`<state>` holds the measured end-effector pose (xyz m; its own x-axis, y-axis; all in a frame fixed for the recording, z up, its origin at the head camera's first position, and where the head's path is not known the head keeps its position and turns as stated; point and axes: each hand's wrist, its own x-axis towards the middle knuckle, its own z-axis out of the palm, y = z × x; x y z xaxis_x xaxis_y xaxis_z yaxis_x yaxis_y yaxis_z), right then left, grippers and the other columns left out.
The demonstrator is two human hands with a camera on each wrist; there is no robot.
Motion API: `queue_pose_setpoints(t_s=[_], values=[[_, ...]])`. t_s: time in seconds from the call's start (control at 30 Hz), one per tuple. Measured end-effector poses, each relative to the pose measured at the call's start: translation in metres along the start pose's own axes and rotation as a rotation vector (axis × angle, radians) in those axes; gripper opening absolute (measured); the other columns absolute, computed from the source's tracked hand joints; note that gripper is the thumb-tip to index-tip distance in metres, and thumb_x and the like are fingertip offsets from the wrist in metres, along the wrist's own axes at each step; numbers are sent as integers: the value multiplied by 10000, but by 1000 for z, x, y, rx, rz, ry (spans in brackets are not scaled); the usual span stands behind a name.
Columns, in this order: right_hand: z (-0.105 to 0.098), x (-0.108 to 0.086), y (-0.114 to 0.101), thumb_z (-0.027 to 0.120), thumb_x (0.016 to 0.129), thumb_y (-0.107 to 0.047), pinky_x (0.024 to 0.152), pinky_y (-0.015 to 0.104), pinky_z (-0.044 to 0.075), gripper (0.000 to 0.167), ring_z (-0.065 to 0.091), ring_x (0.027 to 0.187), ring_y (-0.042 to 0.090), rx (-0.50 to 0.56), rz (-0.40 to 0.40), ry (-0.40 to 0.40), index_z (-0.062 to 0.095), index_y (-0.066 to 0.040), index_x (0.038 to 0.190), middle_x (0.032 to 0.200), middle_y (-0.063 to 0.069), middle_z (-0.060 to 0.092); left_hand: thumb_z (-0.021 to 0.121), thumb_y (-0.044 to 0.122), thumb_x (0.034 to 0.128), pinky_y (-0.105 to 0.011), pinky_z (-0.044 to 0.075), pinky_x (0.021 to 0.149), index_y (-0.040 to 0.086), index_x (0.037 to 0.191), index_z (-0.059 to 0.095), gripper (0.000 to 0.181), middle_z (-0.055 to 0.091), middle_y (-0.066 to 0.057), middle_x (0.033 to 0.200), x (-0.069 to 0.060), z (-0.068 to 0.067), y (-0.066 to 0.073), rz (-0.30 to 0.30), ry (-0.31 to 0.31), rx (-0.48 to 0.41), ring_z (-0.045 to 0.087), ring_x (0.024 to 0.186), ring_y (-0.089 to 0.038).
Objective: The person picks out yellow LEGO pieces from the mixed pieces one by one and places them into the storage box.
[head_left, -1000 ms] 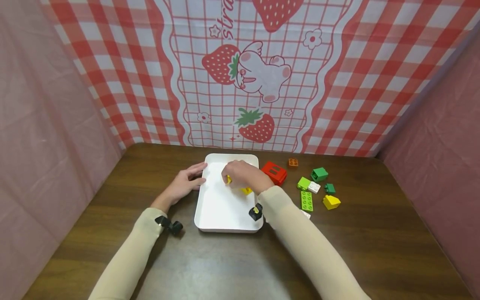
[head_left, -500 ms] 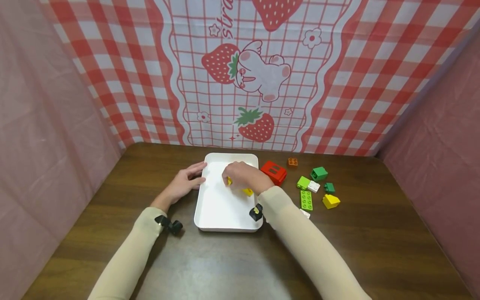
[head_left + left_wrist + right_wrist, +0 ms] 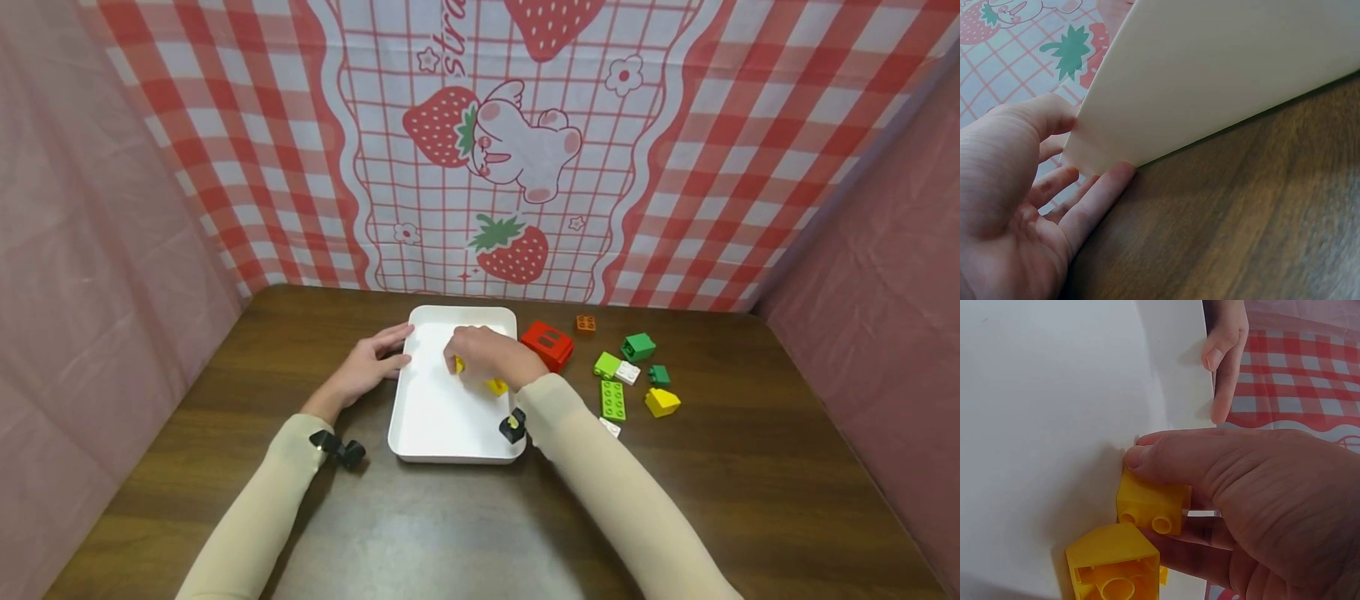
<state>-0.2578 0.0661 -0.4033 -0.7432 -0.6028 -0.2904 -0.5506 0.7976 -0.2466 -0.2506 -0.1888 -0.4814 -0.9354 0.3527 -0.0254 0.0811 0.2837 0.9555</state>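
Observation:
Inside the white tray (image 3: pixel 442 429), my right hand (image 3: pixel 491 352) pinches a yellow toy brick (image 3: pixel 1150 501) between thumb and fingers. In the right wrist view, two studs of that brick point at a second yellow brick (image 3: pixel 1110 547) with a sloped side and a hollow underside. This second brick lies on the tray floor close under the fingers. A bit of yellow behind it is mostly hidden. My left hand (image 3: pixel 367 364) touches the tray's left wall with extended fingers and thumb; the left wrist view shows its fingertips (image 3: pixel 1124 172) against the outer wall near the table.
Right of the tray lie a red block (image 3: pixel 548 345), an orange brick (image 3: pixel 586 323), lime bricks (image 3: pixel 612 401), green bricks (image 3: pixel 638 347), white bricks (image 3: pixel 627 373) and a yellow sloped brick (image 3: pixel 663 402). A checked cloth (image 3: pixel 277 167) hangs behind the table.
My right hand has shifted very slightly toward the tray's near end, and the second yellow brick shows a little nearer and further right. My left hand stays against the tray.

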Motion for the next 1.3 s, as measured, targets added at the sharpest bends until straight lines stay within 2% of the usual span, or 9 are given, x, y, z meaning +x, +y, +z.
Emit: queue_pose_setpoints(t_s=[0.5,0.87,1.1,1.3], values=[[-3,0,-1,809,1043,-147,1063,427,608,105,614,1155,256,-26,17,-30,825,-182,1141,1321,60,706,639,71,1141,-248,675,1002,38,1726,417,626,264,-184,1883,-1,0,0,-3,-2,6,414,1666,-476],[-11,1,1,817,1047,-207,1205,472,571,211,633,1210,255,-53,9,-34,831,-185,1257,1392,71,736,636,76,1144,-302,676,1040,49,1732,408,631,259,-179,1886,0,0,0,-11,-4,22,413,1669,-469],[-15,1,2,801,1062,-218,1198,474,576,212,639,1213,265,-60,8,-46,832,-181,1268,1427,87,734,631,63,1143,-241,671,1004,34,1727,410,626,256,-186,1885,-1,0,1,-7,-3,11,407,1670,-474],[-16,1,2,804,1063,-221,1196,471,581,214,636,1208,263,-51,13,-60,830,-178,1271,1440,92,728,635,68,1142,-256,672,1018,47,1729,413,628,259,-176,1887,0,0,1,-9,1,15,414,1668,-468]])
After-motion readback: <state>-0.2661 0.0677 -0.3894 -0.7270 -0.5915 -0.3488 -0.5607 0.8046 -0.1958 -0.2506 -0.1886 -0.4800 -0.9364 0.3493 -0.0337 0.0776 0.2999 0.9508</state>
